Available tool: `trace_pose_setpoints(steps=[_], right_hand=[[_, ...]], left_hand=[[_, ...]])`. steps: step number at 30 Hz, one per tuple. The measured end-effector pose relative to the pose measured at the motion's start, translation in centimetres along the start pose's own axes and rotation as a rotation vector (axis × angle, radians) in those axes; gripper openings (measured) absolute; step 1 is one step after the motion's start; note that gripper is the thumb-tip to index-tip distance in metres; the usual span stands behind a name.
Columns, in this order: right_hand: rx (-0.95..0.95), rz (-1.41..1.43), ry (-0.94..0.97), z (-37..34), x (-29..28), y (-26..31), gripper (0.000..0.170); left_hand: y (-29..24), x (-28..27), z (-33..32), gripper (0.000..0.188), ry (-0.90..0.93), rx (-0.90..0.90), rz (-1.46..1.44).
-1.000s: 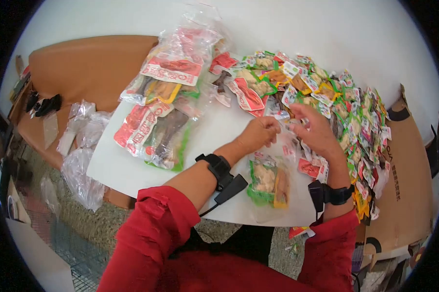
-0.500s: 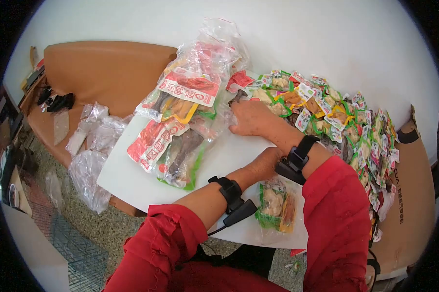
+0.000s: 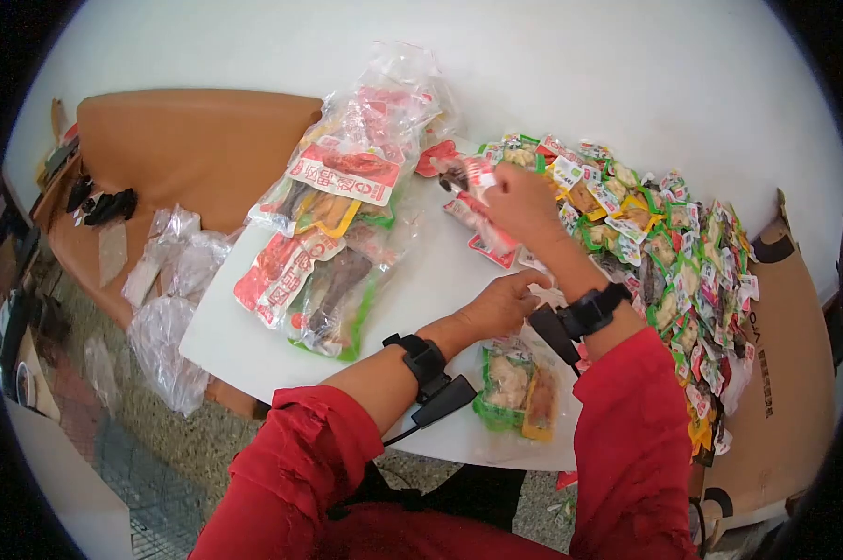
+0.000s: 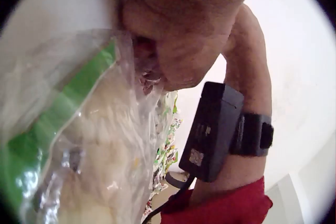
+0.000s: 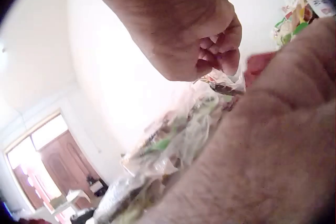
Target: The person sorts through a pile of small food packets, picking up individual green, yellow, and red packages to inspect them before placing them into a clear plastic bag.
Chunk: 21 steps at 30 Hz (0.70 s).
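My left hand [image 3: 496, 306] pinches the upper edge of a clear plastic bag [image 3: 485, 439] at the table's front. Inside that bag lie a green-edged packet [image 3: 507, 383] with pale food and a yellow-edged packet [image 3: 540, 403]. In the left wrist view the bag [image 4: 100, 150] hangs close below the gripping fingers. My right hand [image 3: 526, 207] holds a small red-and-white packet [image 3: 478, 174] with dark contents, raised beyond the left hand. In the right wrist view the fingers of my right hand [image 5: 210, 40] are curled. Another red packet [image 3: 482, 224] lies just below this hand.
Filled clear bags [image 3: 342, 187] are stacked along the left of the white table [image 3: 421, 308]. A large heap of small packets [image 3: 664, 233] covers the right side, against a cardboard box [image 3: 767, 373]. Empty plastic bags [image 3: 169, 308] lie on a brown sofa [image 3: 197, 140] at left.
My right hand left the bag's mouth, reached left to the packet beside the filled bags, and has lifted it back rightward. The left hand stays by the bag's mouth.
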State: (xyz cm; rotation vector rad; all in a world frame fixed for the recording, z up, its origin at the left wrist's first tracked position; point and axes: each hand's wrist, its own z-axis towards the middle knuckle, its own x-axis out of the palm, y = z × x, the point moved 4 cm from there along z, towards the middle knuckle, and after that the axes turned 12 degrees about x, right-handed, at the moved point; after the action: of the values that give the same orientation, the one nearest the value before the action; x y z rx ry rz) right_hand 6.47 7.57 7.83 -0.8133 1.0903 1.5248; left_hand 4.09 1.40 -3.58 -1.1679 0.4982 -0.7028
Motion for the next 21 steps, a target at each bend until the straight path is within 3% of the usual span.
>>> trace_pose_setpoints(steps=[2,4,5,7,8,10,11,12,13,15,18,20,21], right_hand=[[0.032,0.094,-0.056,-0.2,-1.8,-2.3,0.016],[0.402,0.896,0.145,-1.7,-2.9,-5.4,0.006],[0.403,0.895,0.138,-2.7,-3.7,-6.3,0.006],[0.404,1.324,0.129,-5.6,-5.2,-7.9,0.008],[0.41,1.324,0.115,-7.0,-5.2,-8.8,0.008],[0.387,1.602,-0.011,-9.7,-5.2,-10.7,0.011],[0.428,1.687,-0.062,-10.9,-5.1,-11.3,0.009],[0.432,1.695,-0.082,-11.4,-4.9,-12.4,0.009],[0.45,1.884,-0.081,-11.7,-4.0,-14.1,0.008],[0.489,2.22,-0.023,-12.4,-3.2,-16.9,0.004],[0.581,2.352,0.084,-11.9,-2.4,-18.1,0.003],[0.622,2.328,0.159,-11.7,-2.7,-17.4,0.004],[0.636,2.314,0.229,-11.4,-2.2,-17.4,0.005]], left_hand=[[-0.7,0.2,-0.3,0.038,0.023,0.012,-0.138],[-1.0,0.1,-0.2,0.04,0.046,0.025,-0.279],[-1.1,-0.2,0.1,0.042,0.045,0.045,-0.35],[-0.9,-0.5,0.5,0.045,0.035,0.125,-0.56],[-0.7,-0.3,0.6,0.045,0.049,0.122,-0.561],[-2.0,-0.8,0.4,0.043,-0.163,0.141,-0.826],[-1.9,-1.1,0.5,0.043,-0.148,0.132,-0.821],[-1.2,-1.4,0.7,0.044,-0.177,0.005,-0.823],[-0.2,-1.6,0.6,0.047,-0.207,-0.121,-0.82],[0.8,-1.6,0.6,0.047,-0.169,-0.186,-0.647],[0.8,-1.1,0.9,0.053,-0.173,-0.209,-0.406],[-1.8,-0.1,0.7,0.056,-0.086,-0.017,-0.671],[-2.3,-0.2,0.4,0.063,0.021,0.039,-0.657]])
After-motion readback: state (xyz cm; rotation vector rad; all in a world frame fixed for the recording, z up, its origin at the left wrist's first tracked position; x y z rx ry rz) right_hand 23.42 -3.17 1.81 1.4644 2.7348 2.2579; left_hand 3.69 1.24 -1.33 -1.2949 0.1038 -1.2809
